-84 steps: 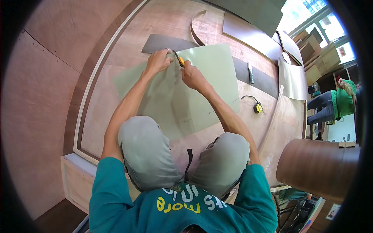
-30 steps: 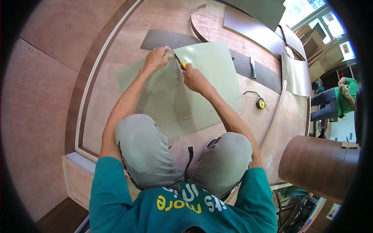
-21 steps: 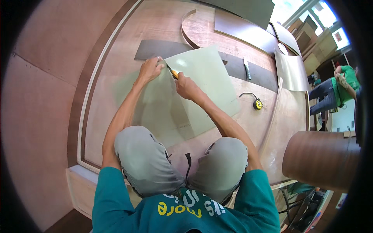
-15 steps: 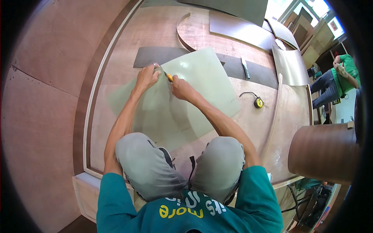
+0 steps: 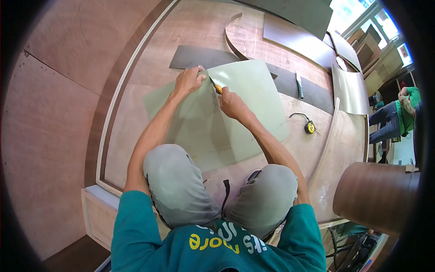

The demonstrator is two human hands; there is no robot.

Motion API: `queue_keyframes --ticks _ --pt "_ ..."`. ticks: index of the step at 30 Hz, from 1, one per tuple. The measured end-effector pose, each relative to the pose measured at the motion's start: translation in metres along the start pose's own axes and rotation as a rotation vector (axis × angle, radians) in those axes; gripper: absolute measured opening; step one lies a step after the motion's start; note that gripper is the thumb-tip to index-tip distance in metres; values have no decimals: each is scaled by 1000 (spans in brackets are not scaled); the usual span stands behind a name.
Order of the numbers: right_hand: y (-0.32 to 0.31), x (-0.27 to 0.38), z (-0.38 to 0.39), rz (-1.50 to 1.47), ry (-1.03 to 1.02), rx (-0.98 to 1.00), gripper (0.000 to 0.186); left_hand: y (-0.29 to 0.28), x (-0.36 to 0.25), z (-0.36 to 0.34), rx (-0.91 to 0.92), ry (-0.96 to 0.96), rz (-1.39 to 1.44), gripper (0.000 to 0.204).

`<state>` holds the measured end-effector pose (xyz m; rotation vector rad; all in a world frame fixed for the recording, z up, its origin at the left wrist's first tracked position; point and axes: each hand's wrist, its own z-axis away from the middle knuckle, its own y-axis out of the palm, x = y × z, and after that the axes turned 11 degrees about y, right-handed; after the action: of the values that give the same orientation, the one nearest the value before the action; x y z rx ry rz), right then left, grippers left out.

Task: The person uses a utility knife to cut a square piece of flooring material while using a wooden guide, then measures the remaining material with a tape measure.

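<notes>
Sheet: on platform, nearer its left edge than right
Room: bare strip along left edge
Left hand: fingers at sheet's far edge, grip unclear
Right hand: fingers closed around knife

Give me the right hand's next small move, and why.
Probably draw the yellow knife slightly toward the knees: the right hand has its blade near the far edge of the pale green sheet, and the left hand rests close by.
</notes>
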<state>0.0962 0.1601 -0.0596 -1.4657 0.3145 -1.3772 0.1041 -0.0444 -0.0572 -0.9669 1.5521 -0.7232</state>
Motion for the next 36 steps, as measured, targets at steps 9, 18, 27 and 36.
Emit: queue_keyframes --ticks 9,18,27,36 --pt "-30 17 11 -5 77 134 26 -15 10 -11 185 66 77 44" --pt "-5 -2 0 95 -12 16 28 -10 5 -15 212 -7 -23 54" --pt "11 -6 -4 111 1 20 26 3 18 -12 95 66 4 55" --pt "61 -45 -27 295 -62 27 26 3 -7 3 151 112 28 47"
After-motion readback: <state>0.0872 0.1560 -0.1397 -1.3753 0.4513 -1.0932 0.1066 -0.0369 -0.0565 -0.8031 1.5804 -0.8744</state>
